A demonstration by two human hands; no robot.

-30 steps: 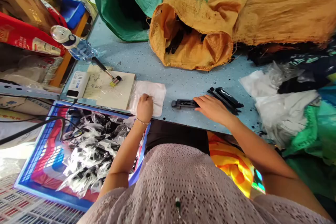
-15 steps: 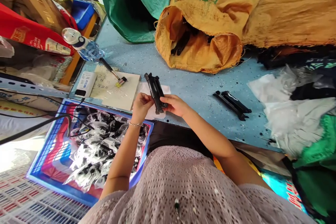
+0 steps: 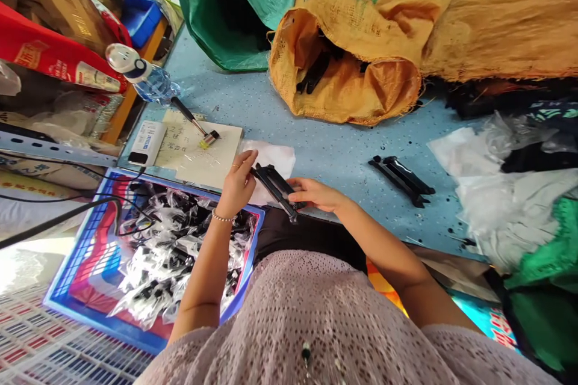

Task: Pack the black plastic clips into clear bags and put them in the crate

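Between my two hands is a pair of long black plastic parts, tilted and held over the front edge of the blue speckled table. My left hand is closed on their upper left end. At the lower right end, the fingers and thumb of my right hand grip them. A white sheet lies flat on the table just behind the parts. Farther right, a similar black pair rests on the table.
At the back lie an orange woven sack and a green sack, both open toward me. A blue basket of bagged black parts stands at lower left. A hammer lies on a board, near a bottle.
The black parts have come down toward me and tilted further, their lower end swinging right. My left hand has shifted to their upper end; my right hand has moved slightly right and down.
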